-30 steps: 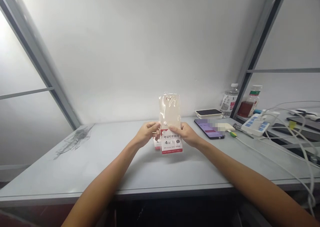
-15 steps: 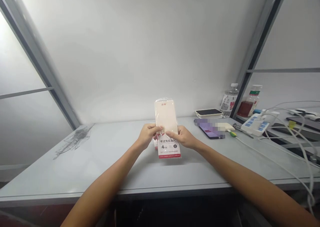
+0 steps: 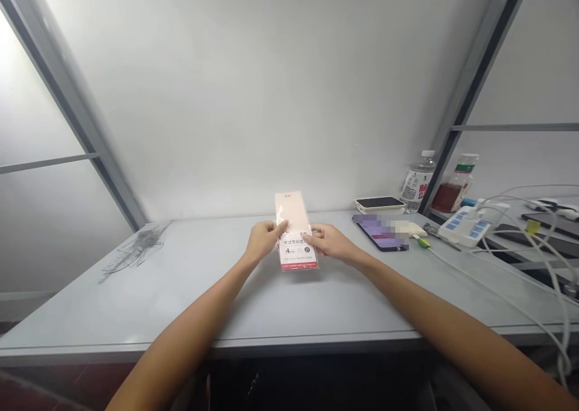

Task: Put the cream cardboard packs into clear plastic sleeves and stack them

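Observation:
A clear plastic packet (image 3: 295, 231) holds a long peach-coloured card and has a white and red printed label with Chinese text at its lower end. It lies low over the grey table (image 3: 280, 305), tilted slightly. My left hand (image 3: 266, 241) pinches its left edge, and my right hand (image 3: 326, 242) grips the right edge, with fingertips across the label. The packet's underside is hidden.
To the right stand a phone (image 3: 384, 238) partly blurred, a black-topped white device (image 3: 380, 203), a water bottle (image 3: 418, 179), a bottle of reddish liquid (image 3: 455, 185) and a power strip (image 3: 464, 225) with white cables. A crumpled clear wrapper (image 3: 136, 253) lies at the left.
The packet has dropped lower and tipped toward the table, looking smaller in view. A second packet edge seen behind it earlier no longer shows separately. Both hands moved down with it.

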Demonstrator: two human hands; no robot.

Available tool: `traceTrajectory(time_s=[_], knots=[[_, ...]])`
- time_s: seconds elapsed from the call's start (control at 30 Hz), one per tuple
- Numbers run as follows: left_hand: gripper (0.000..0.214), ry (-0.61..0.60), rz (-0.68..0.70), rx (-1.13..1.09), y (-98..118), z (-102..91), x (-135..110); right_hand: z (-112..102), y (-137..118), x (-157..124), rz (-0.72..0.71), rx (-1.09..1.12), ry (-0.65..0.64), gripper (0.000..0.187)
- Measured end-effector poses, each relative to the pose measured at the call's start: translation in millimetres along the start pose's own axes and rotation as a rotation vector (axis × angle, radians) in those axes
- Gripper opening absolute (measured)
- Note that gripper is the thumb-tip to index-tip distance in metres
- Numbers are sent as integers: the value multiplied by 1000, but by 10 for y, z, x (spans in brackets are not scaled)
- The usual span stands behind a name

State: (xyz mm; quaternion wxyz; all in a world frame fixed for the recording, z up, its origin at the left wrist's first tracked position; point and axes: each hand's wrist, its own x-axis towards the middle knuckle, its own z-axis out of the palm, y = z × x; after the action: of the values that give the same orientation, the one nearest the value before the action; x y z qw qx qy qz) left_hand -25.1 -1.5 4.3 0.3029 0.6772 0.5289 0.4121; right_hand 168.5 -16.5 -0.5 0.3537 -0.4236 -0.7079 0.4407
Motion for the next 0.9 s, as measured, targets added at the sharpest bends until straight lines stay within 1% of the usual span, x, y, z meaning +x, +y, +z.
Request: traceTrajectory(time_s=[0.07,0.1,0.17,0.27,0.37,0.47,0.53,0.57,0.67,0.73,0.8,0.9], knots=[[54,37,-4,139,-66,-6,39,3,35,27,17,-21,19,46],[56,34,-24,205,-91,-17,59,-5,56,41,38,-33,31,47],[59,-4,-101,345,-128,-73,103,-54,92,63,93,-87,32,46],[58,-83,-252,518,-169,-239,178,-189,118,63,158,-268,37,42],[53,-107,-339,549,-213,-413,243,-301,106,38,196,-449,113,40],[49,-136,-346,555,-243,-464,256,-296,79,9,192,-513,100,38],[48,-165,-280,568,-230,-416,221,-233,60,-12,136,-531,65,36],[47,-176,-220,573,-209,-375,191,-192,50,-24,92,-546,45,36],[45,-192,29,532,-89,-231,72,-67,18,-60,-56,-576,-22,36],[39,-196,162,416,16,-146,-16,-5,-3,-78,-132,-563,-57,34],[34,-194,229,307,113,-87,-90,30,-19,-87,-176,-536,-65,33],[32,-212,295,222,199,-48,-153,34,-31,-88,-200,-515,-40,32]])
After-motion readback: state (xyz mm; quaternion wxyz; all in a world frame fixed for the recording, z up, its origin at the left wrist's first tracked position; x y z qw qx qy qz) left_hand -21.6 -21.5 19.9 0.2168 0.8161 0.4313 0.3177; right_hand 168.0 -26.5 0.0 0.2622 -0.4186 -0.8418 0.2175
